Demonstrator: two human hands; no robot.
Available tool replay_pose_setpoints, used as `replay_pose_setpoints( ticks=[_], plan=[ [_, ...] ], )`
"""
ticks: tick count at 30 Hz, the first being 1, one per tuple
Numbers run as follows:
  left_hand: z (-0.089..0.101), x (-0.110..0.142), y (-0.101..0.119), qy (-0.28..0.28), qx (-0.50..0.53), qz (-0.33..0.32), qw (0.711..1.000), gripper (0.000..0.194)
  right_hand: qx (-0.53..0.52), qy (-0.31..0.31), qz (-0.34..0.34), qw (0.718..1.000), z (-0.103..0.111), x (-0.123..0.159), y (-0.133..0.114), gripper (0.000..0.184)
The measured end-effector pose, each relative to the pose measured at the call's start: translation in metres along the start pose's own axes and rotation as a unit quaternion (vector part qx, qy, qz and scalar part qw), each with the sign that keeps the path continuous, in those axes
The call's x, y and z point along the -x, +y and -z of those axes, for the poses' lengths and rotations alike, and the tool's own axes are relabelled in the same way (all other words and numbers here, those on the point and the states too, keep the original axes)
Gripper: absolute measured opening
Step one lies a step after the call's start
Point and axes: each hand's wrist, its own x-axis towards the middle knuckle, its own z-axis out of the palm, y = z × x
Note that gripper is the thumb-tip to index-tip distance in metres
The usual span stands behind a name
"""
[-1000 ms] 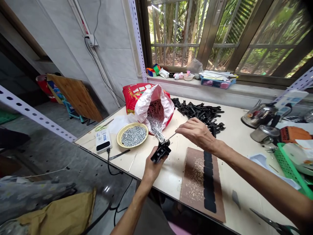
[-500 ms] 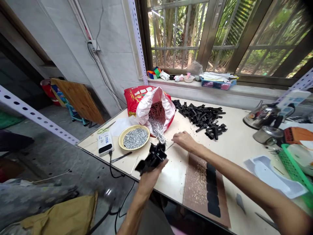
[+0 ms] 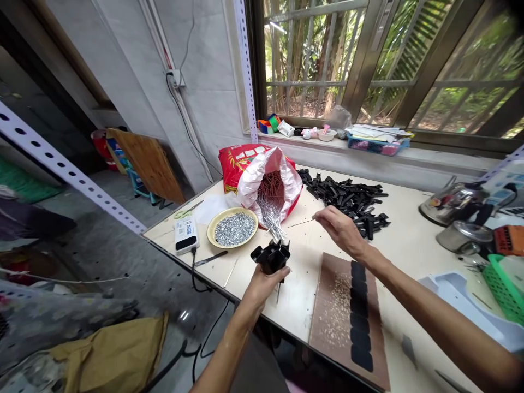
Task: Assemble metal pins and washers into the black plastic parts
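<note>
My left hand [image 3: 264, 284] is closed around a cluster of black plastic parts [image 3: 273, 256] above the table's front edge. A thin metal rod sticks out below that hand. Over the table, my right hand [image 3: 333, 224] pinches one end of a thin metal rod [image 3: 301, 223], which points left. Behind the left hand, an open red and white sack [image 3: 258, 169] lies on its side, with silver and reddish rods [image 3: 272, 210] spilling from its mouth. A yellowish dish [image 3: 210, 234] of small silver metal pieces [image 3: 234, 229] sits left of the sack.
A pile of black plastic parts [image 3: 347, 194] lies behind my right hand. In front is a brown board [image 3: 327, 327] bearing black pads [image 3: 360, 322]. A white device [image 3: 186, 232] with a cable and scissors [image 3: 188, 210] are at left; a kettle [image 3: 448, 204] and green basket [image 3: 505, 292] at right.
My right hand has moved right and back from the sack's mouth with the rod. My left hand has turned the black parts more upright. The camera view has shifted slightly left.
</note>
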Motion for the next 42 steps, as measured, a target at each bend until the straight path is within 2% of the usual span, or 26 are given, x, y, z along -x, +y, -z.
replay_pose_setpoints(
  ticks=[2,5,10,14,17,20,22,24,26,27,30,33,35,38,40,42],
  plan=[
    [-0.008,0.001,0.001,-0.025,-0.008,0.003,1.000,0.046,-0.004,0.031,0.035,0.999,0.027,-0.009,-0.014,0.022],
    [-0.019,0.002,0.003,-0.039,-0.040,-0.012,0.998,0.040,0.076,0.036,0.115,0.990,0.050,-0.018,-0.033,0.021],
    [-0.025,0.001,0.005,-0.058,-0.112,-0.048,0.991,0.028,0.151,0.013,0.215,0.965,0.061,-0.020,-0.048,0.024],
    [-0.020,-0.002,0.000,-0.052,-0.162,-0.065,0.983,0.024,0.087,-0.045,0.236,0.967,0.059,-0.025,-0.056,0.022],
    [-0.015,-0.006,-0.003,-0.044,-0.188,-0.089,0.977,0.023,-0.042,-0.094,0.210,0.972,0.048,-0.033,-0.065,0.021],
    [-0.009,-0.007,-0.002,-0.043,-0.176,-0.101,0.978,0.024,-0.172,-0.152,0.172,0.958,0.032,-0.044,-0.069,0.018],
    [-0.004,-0.007,0.001,-0.033,-0.145,-0.075,0.986,0.027,-0.234,-0.148,0.135,0.952,0.022,-0.049,-0.065,0.015],
    [0.002,-0.007,0.005,-0.002,-0.108,-0.044,0.993,0.032,-0.262,-0.092,0.073,0.958,0.010,-0.053,-0.053,0.017],
    [0.008,-0.007,0.007,0.039,-0.081,-0.032,0.995,0.035,-0.231,-0.050,-0.023,0.971,-0.008,-0.054,-0.037,0.019],
    [0.010,-0.007,0.008,0.053,-0.073,-0.032,0.995,0.036,-0.197,-0.055,-0.081,0.976,-0.020,-0.054,-0.029,0.018],
    [0.012,-0.010,0.005,0.051,-0.054,-0.026,0.997,0.038,-0.105,-0.133,-0.216,0.962,-0.063,-0.049,-0.017,0.022],
    [0.010,-0.012,0.004,0.041,-0.023,-0.013,0.999,0.044,-0.075,-0.172,-0.257,0.948,-0.103,-0.043,-0.020,0.024],
    [0.009,-0.013,0.006,0.020,0.001,-0.003,1.000,0.046,-0.061,-0.182,-0.273,0.943,-0.118,-0.040,-0.023,0.022],
    [0.010,-0.014,0.009,-0.030,0.037,0.014,0.999,0.041,-0.042,-0.179,-0.284,0.941,-0.115,-0.037,-0.020,0.021],
    [0.011,-0.015,0.010,-0.046,0.042,0.019,0.998,0.036,-0.032,-0.163,-0.279,0.946,-0.096,-0.036,-0.012,0.024],
    [0.011,-0.016,0.008,-0.050,0.019,0.013,0.998,0.034,-0.043,-0.104,-0.223,0.968,-0.066,-0.036,-0.006,0.025]
  ],
)
